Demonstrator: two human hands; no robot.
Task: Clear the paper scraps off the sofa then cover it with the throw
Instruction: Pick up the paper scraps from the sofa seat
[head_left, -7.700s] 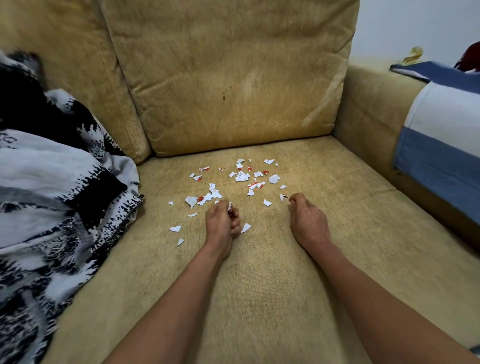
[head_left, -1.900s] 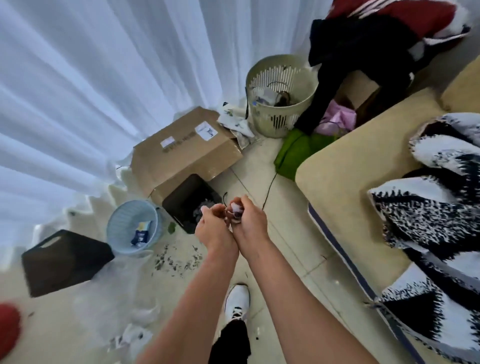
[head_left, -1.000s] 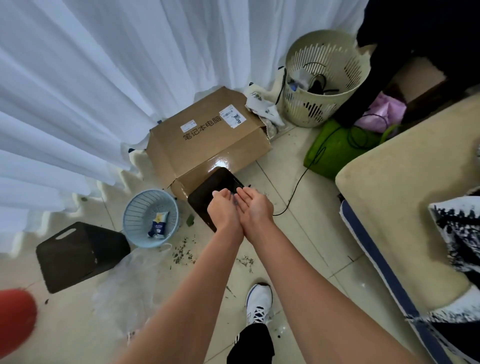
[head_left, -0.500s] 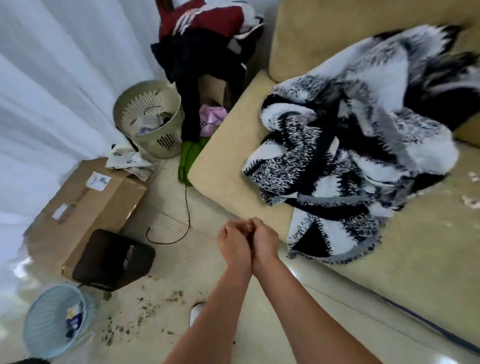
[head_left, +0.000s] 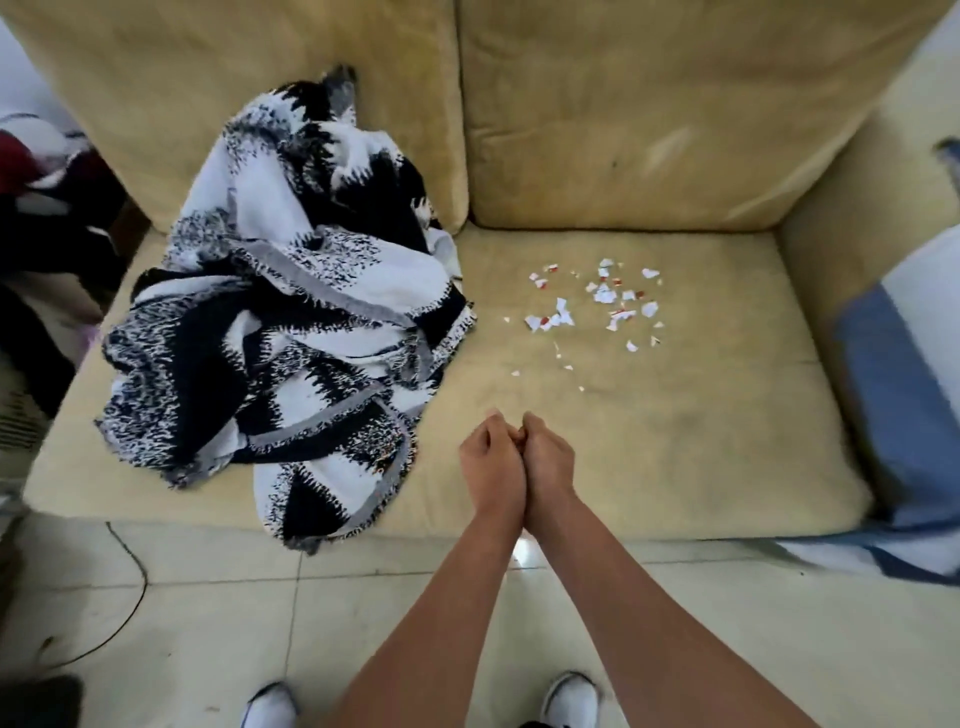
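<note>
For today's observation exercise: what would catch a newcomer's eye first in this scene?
The crumpled black-and-white throw heaped on the sofa's left seat stands out first. Next, white and red paper scraps lie scattered on the right seat. In front, the left hand and right hand are pressed together over the seat's front edge.

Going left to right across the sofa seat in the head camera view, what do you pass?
Black and white throw → the two hands pressed together, left hand then right hand → paper scraps → blue and white cloth over the sofa arm.
</note>
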